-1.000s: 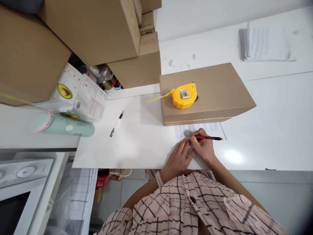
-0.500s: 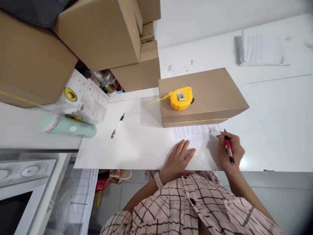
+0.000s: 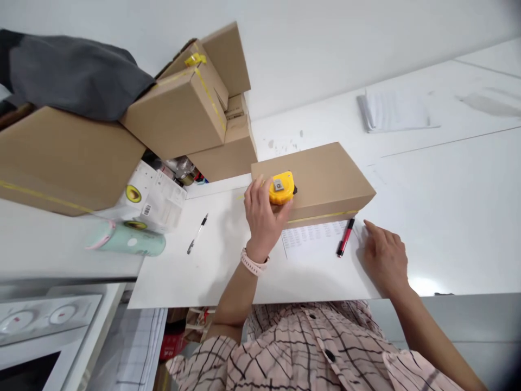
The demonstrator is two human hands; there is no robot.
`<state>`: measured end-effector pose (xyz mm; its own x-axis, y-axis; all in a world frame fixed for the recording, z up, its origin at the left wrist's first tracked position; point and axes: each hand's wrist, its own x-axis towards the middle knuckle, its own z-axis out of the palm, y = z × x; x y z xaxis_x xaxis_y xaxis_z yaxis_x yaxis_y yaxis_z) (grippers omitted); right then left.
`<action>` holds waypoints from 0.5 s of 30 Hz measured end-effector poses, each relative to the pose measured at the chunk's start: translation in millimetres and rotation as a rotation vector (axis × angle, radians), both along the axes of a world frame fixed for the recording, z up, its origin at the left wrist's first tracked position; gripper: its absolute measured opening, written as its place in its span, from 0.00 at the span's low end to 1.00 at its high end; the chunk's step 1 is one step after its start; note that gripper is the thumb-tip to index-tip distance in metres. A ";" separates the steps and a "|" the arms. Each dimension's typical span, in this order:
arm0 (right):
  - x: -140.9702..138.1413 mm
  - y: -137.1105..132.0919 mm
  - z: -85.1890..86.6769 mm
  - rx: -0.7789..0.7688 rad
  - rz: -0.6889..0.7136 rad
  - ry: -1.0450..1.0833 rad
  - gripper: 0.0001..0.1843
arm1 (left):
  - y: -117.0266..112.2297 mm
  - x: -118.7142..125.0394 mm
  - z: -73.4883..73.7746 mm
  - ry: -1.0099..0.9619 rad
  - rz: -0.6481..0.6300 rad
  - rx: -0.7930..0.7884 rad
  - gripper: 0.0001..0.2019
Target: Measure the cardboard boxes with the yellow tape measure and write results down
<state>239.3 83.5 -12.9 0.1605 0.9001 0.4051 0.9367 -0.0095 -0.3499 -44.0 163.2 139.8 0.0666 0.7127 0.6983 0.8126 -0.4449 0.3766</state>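
My left hand curls around the left side of a yellow tape measure, which lies on top of a closed cardboard box. Its thumb is at the lower edge and its fingers cover the tape's mouth. My right hand rests on the white table, open, holding nothing. Just left of it, a red and black marker lies across a printed sheet, part of which is hidden under the box.
A black-tipped pen lies left of the box. Beyond it are a mint bottle, a white carton with avocado pictures and stacked cardboard boxes. A stack of papers sits at the back right.
My right hand has let go of the marker, now lying on the sheet. My left hand has moved from the table up to the tape measure. The view has shifted.
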 end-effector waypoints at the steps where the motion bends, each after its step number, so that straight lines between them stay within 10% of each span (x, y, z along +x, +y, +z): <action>1: 1.0 0.2 -0.5 0.007 0.004 0.009 0.25 | 9.4 2.2 2.2 0.022 -0.003 -0.074 0.30; 8: -17.2 -12.7 33.3 0.231 -0.106 0.369 0.16 | -9.9 16.8 12.3 -0.170 -0.152 -0.317 0.38; 12: -43.3 -25.2 80.4 -0.117 0.096 1.075 0.21 | -61.6 26.8 16.3 -0.284 -0.496 -0.642 0.48; 15: -55.1 -27.9 107.9 -0.297 0.190 1.374 0.28 | -79.6 31.3 14.0 -0.266 -0.516 -0.760 0.50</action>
